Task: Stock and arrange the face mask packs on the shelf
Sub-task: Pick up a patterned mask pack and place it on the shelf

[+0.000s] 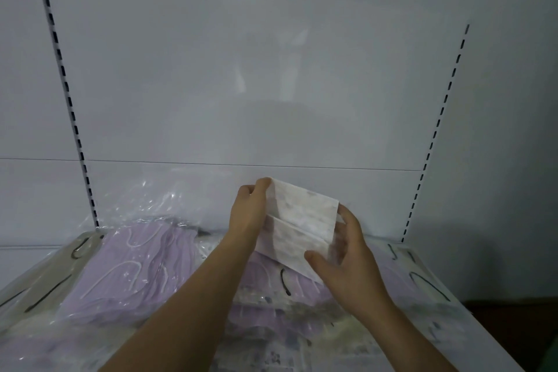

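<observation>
1. A white patterned mask pack (pixel 297 228) is held up at centre frame, just right of the middle, raised above the shelf (pixel 471 320) in front of the white back panel (pixel 241 84).
2. Left hand (pixel 249 214) – fingers are curled round the pack's left edge, fingertips at its top-left corner. Right hand (pixel 347 254) – the right edge is gripped, thumb lying across the lower front face.
3. Lilac mask packs (pixel 129 269) in clear plastic are piled loosely at lower left and under the hands; more packs lie along the bottom and right of the frame, not squared up.
4. Step in hand, as judged: setting this pack into place. No free slot is plainly seen.
5. To do it well: both edges should be kept pinched so the soft pack stays flat, then lowered square to the back panel.
6. Risk: slippery film – a stack may slide if the pack is dropped rather than laid.
</observation>
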The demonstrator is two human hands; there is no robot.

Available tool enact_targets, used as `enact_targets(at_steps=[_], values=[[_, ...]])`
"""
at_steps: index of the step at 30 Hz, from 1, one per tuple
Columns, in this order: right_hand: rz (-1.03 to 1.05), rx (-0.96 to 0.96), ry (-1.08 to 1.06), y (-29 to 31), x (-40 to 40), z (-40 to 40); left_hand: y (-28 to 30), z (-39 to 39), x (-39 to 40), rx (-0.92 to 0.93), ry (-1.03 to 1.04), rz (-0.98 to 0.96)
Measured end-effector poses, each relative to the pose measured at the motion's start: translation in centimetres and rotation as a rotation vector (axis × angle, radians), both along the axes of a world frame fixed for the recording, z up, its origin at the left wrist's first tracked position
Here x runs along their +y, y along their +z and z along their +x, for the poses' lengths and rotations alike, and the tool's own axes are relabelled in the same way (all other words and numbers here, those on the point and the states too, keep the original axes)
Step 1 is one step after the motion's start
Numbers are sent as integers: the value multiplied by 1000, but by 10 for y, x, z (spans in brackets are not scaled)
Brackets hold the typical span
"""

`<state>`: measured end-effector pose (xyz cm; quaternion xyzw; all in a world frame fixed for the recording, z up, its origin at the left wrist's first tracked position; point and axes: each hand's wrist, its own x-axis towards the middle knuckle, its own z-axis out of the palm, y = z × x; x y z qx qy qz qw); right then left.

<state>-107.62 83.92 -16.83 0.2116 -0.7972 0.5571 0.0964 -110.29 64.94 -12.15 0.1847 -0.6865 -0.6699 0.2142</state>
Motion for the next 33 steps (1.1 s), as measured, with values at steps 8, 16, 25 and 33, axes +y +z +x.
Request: enact_targets(at_steps=[8, 16, 25, 33], values=[[152, -27, -14, 3, -3, 3, -10, 4, 4, 1, -17, -73], [48, 274, -37, 19, 1, -8, 31, 31, -11, 49, -13, 92], [345, 1053, -128, 16, -47, -12, 28, 94, -13, 128, -417, 639], [308, 743, 381, 19, -55, 9, 15, 105, -47, 179, -175, 432]])
